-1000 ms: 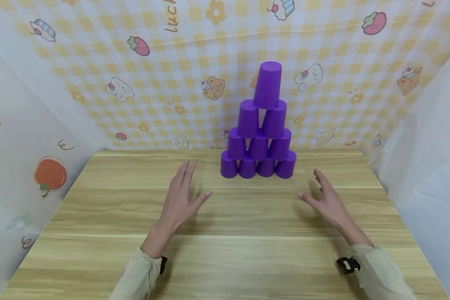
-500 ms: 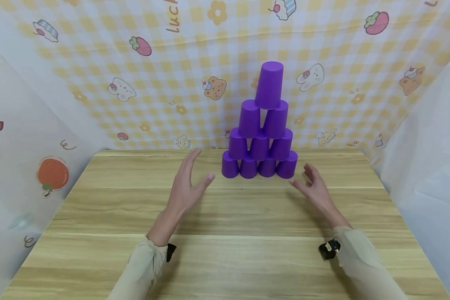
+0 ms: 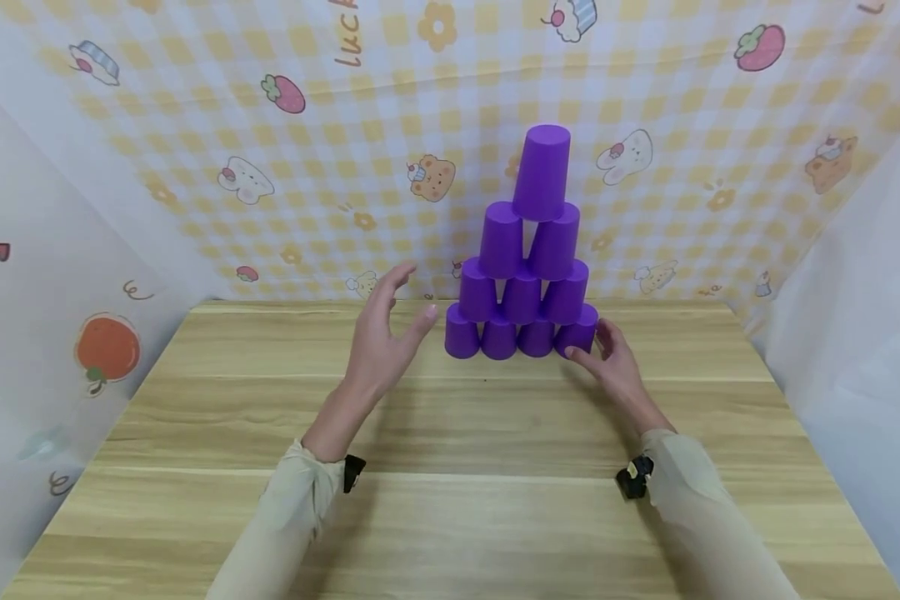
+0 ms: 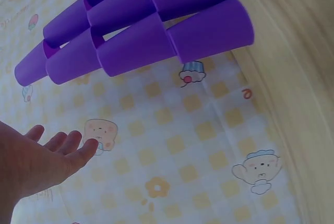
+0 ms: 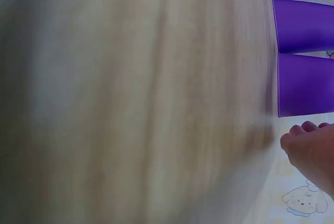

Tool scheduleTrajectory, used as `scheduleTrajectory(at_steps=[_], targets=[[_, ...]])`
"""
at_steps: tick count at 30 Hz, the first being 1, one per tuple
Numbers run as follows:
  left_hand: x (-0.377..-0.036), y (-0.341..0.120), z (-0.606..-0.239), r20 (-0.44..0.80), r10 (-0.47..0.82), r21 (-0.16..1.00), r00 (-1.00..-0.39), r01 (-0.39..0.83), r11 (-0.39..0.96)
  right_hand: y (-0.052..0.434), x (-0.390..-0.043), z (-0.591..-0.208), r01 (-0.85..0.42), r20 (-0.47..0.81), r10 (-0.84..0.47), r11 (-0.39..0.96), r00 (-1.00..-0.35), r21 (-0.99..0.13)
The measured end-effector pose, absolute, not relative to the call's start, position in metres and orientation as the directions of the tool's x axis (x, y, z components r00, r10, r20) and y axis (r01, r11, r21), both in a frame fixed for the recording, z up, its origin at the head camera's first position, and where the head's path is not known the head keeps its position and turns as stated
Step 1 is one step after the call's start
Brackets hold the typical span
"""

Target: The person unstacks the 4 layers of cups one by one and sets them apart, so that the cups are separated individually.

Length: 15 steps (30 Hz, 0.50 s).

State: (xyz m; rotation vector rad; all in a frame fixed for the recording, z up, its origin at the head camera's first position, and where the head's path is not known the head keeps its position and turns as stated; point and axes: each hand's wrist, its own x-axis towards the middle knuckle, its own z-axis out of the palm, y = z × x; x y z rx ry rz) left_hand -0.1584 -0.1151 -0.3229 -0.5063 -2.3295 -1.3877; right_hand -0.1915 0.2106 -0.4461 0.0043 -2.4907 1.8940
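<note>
purple cup pyramid [image 3: 527, 275], far-centre on the table [image 3: 450, 433]: best approached gently from both flanks, left hand [image 3: 381, 346] spread and clear, right hand [image 3: 613, 368] loosely open by the bottom right cup [image 3: 576, 332], without jolting upper rows.

Blurred table [image 5: 130, 98] in the right wrist view; contact of right hand [image 3: 615, 371] with cup [image 3: 576, 337] unclear.

Wooden table [image 3: 450, 517] in a curtained corner.
Behind the table hangs a yellow checked cloth [image 3: 285, 183] printed with cartoon animals; plain white sheets flank it.
</note>
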Motion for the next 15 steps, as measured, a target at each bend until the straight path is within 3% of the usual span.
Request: scheduleTrajectory(at_steps=[8, 15], targets=[[-0.17, -0.101, -0.299, 0.463, 0.102, 0.808, -0.881, 0.466, 0.361, 0.21, -0.202, -0.453, 0.0, 0.005, 0.022, 0.189, -1.0, -0.982], [-0.181, -0.08, -0.269, 0.457, 0.126, 0.847, -0.88, 0.474, 0.241, 0.21, -0.207, -0.457, 0.029, -0.025, 0.026, 0.199, -0.999, -0.98]])
